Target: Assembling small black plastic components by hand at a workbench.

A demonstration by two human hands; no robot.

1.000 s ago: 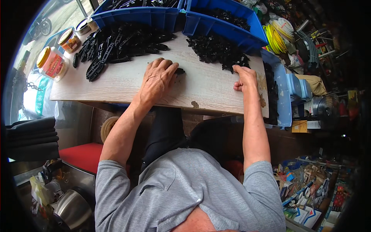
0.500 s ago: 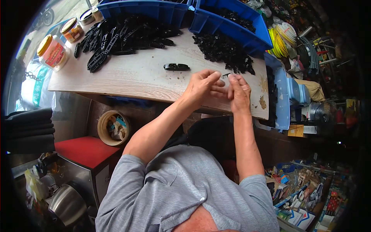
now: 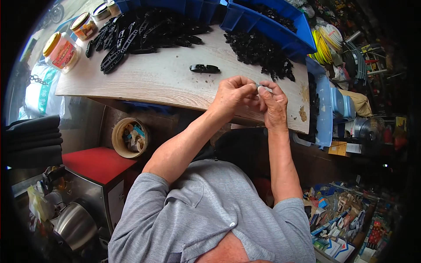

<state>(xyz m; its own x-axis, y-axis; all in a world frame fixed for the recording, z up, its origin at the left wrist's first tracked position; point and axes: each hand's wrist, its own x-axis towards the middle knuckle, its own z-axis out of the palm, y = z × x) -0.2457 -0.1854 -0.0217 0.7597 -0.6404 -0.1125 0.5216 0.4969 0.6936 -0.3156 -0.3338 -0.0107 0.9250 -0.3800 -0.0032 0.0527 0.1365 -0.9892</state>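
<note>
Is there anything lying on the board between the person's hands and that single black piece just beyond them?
Nothing visible. Bare wooden board lies between the left hand, the right hand and the single black piece. The heaps of black parts sit off to the sides.

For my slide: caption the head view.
Both hands, left hand and right hand, pinch a small part over a wooden board.

A tiny pale part (image 3: 259,87), mostly hidden, sits pinched between both hands' fingertips above the board's near edge.
</note>
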